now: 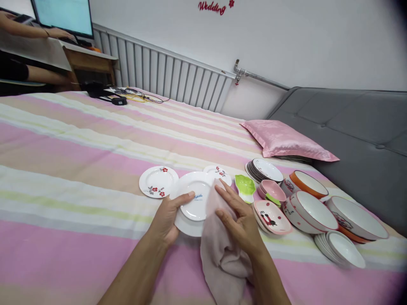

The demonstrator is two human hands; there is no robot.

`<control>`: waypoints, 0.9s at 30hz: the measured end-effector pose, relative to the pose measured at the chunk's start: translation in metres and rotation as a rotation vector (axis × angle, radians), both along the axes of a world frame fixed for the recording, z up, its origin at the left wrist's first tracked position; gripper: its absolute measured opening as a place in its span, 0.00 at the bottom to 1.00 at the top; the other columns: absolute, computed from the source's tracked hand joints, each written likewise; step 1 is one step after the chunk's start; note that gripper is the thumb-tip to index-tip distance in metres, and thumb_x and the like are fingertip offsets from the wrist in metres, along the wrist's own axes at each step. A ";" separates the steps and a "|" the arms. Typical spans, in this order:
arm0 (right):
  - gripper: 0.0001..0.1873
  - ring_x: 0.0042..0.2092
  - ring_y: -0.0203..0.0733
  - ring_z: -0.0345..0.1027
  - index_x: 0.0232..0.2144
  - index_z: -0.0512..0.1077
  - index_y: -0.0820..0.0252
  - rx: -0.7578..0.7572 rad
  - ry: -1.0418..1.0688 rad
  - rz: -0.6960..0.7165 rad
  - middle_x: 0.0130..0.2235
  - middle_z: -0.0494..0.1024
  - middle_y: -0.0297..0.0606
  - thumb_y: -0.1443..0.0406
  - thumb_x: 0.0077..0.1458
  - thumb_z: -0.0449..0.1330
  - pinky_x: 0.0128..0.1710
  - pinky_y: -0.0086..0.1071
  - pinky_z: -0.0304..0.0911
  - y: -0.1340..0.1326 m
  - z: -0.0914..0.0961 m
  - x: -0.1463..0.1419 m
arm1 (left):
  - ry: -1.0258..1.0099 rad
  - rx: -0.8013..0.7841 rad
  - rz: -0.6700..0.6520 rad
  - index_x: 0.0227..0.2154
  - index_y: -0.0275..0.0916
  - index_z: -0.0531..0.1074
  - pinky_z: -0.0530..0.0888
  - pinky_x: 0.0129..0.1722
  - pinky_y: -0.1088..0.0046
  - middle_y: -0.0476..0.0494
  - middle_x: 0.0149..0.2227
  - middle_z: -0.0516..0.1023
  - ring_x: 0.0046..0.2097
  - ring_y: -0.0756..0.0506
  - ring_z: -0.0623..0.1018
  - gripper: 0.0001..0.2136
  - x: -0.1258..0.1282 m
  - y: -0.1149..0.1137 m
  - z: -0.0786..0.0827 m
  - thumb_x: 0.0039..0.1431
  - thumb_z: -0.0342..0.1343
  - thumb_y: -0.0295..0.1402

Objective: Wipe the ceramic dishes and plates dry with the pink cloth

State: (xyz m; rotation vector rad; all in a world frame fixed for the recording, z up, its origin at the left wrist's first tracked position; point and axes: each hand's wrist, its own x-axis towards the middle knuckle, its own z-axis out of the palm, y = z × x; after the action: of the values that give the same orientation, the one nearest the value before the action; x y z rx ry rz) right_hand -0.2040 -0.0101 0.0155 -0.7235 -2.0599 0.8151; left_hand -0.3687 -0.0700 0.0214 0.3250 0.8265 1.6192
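My left hand (170, 216) grips the left edge of a white plate (190, 226), its thumb lying across the underside, which faces me and bears a small blue mark. Against the plate's right side, my right hand (237, 216) presses a pale pink cloth (219, 254) that hangs down below it. Behind the held plate, two plates with red flowers lie on the bed: one flowered plate (158, 181) to the left, and another flowered plate (219, 173) partly hidden. A green leaf-shaped dish (244, 188) sits just right of my right hand.
To the right are a plate stack (265, 169), pink bowls (273, 190), a square patterned dish (271, 216), large bowls (318, 212) and small white bowls (345, 250). Farther back lie a pink pillow (289, 137) and cables (140, 95). A person's arm (34, 29) reaches over a desk at the left.
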 end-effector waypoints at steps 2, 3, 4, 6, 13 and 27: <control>0.26 0.62 0.47 0.48 0.55 0.63 0.50 -0.002 -0.011 0.009 0.61 0.56 0.37 0.61 0.52 0.59 0.60 0.45 0.48 0.000 -0.001 -0.001 | -0.036 -0.025 0.053 0.46 0.33 0.71 0.75 0.42 0.65 0.38 0.40 0.79 0.41 0.40 0.78 0.21 0.000 0.002 -0.001 0.46 0.61 0.24; 0.26 0.62 0.47 0.48 0.55 0.63 0.50 -0.003 -0.014 0.014 0.61 0.55 0.38 0.61 0.52 0.59 0.59 0.45 0.48 0.000 -0.001 -0.001 | -0.055 -0.045 0.084 0.46 0.34 0.71 0.75 0.42 0.65 0.38 0.39 0.79 0.41 0.40 0.78 0.21 0.000 0.002 0.000 0.45 0.61 0.24; 0.26 0.62 0.48 0.47 0.54 0.63 0.50 -0.003 -0.015 0.020 0.62 0.55 0.38 0.61 0.52 0.59 0.59 0.46 0.48 -0.001 -0.001 -0.002 | -0.074 -0.064 0.115 0.46 0.34 0.71 0.75 0.42 0.66 0.39 0.39 0.80 0.41 0.40 0.78 0.21 0.001 0.003 0.000 0.45 0.61 0.23; 0.26 0.62 0.49 0.47 0.54 0.63 0.50 -0.008 -0.017 0.037 0.62 0.53 0.38 0.62 0.52 0.59 0.59 0.46 0.49 -0.001 -0.002 -0.004 | -0.112 -0.084 0.176 0.45 0.35 0.71 0.75 0.43 0.66 0.40 0.40 0.80 0.42 0.41 0.78 0.21 0.001 0.005 0.000 0.45 0.61 0.22; 0.22 0.63 0.48 0.42 0.53 0.64 0.50 0.011 -0.015 0.090 0.64 0.46 0.37 0.64 0.55 0.56 0.59 0.45 0.48 -0.005 -0.006 -0.009 | -0.182 -0.073 0.316 0.45 0.38 0.71 0.75 0.44 0.71 0.43 0.43 0.78 0.44 0.43 0.77 0.19 -0.001 0.008 0.002 0.48 0.60 0.23; 0.18 0.58 0.43 0.56 0.51 0.67 0.53 0.044 0.086 -0.117 0.55 0.67 0.37 0.66 0.59 0.51 0.59 0.45 0.51 0.009 -0.018 -0.009 | -0.232 -0.046 0.169 0.47 0.37 0.69 0.75 0.43 0.73 0.42 0.48 0.75 0.46 0.46 0.76 0.16 0.006 0.006 0.002 0.55 0.55 0.28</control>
State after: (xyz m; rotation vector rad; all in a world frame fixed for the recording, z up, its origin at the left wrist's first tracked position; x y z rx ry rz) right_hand -0.2127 -0.0011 -0.0021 -0.7644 -1.9338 0.7206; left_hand -0.3628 -0.0640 0.0231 0.0329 0.7269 1.7537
